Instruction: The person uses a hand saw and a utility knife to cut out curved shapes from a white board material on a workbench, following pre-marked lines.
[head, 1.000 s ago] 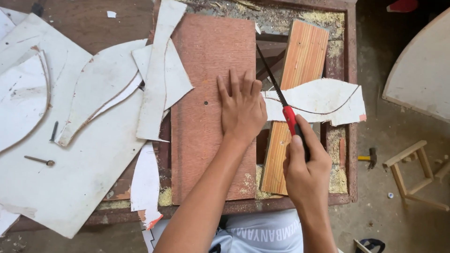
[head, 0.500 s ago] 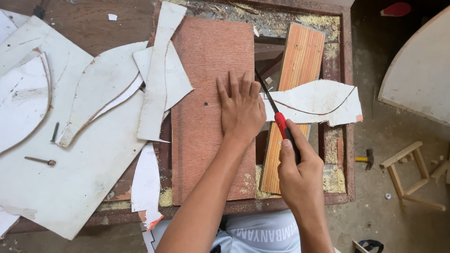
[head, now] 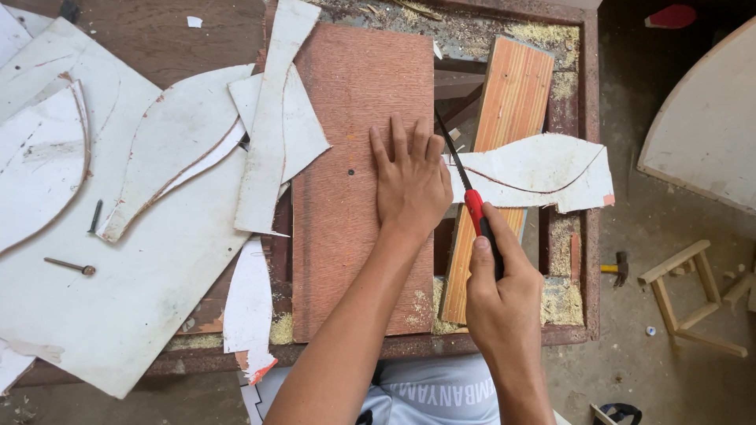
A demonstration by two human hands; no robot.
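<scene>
Below, sawdusty workbench [head: 567,303], dirt floor [head: 630,370]; right fingers [head: 496,236] clenched around saw [head: 472,205], left hand [head: 411,185] flat.

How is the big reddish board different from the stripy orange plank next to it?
The reddish board is wider and duller; the orange plank is narrow with bright stripes. The board lies straight under the left hand; the plank is tilted, with a white cut-out across it. Both are flat, wooden and rectangular.
</scene>
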